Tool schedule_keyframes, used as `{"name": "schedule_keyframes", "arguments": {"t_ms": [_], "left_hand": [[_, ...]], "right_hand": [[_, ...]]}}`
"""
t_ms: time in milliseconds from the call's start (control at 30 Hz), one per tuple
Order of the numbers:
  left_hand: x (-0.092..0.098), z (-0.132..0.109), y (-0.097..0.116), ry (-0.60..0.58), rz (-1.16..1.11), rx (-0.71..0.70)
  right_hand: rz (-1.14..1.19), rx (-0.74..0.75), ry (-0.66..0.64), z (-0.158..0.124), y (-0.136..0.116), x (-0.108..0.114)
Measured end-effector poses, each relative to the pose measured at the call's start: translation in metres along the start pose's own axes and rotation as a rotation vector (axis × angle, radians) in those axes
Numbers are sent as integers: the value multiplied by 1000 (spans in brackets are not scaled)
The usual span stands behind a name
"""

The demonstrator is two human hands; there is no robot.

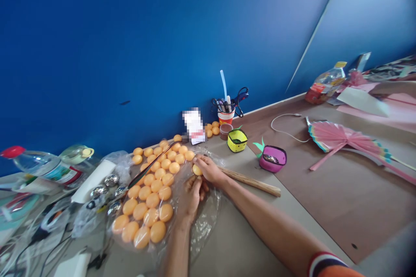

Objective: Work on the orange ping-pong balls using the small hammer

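Many orange balls lie joined in rows on a clear plastic bag on the table. My right hand pinches one orange ball at the right edge of the cluster. My left hand is just below it, fingers curled against the same spot; what it holds is hidden. A long wooden stick lies under my right wrist, pointing right.
A yellow cup, a pink cup, a pen holder with scissors and loose orange balls stand behind. A pink paper fan lies right. Plastic bottles, silver balls and cables clutter the left. The blue wall is close.
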State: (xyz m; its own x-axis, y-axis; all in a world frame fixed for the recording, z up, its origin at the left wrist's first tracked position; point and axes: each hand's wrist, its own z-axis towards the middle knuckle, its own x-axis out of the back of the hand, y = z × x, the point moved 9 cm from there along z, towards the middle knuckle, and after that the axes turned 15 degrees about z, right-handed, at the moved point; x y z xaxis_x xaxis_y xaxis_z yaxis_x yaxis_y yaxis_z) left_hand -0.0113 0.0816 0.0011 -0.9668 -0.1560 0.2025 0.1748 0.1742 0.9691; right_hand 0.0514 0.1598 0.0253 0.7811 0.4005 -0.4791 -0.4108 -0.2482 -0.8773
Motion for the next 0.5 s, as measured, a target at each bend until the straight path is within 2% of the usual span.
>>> {"name": "schedule_keyframes", "arguments": {"t_ms": [333, 500], "left_hand": [[0, 2, -4, 4, -21, 13], [3, 2, -4, 42, 44, 0]], "right_hand": [[-16, -21, -3, 3, 7, 2], [-17, -7, -8, 3, 5, 3]]}}
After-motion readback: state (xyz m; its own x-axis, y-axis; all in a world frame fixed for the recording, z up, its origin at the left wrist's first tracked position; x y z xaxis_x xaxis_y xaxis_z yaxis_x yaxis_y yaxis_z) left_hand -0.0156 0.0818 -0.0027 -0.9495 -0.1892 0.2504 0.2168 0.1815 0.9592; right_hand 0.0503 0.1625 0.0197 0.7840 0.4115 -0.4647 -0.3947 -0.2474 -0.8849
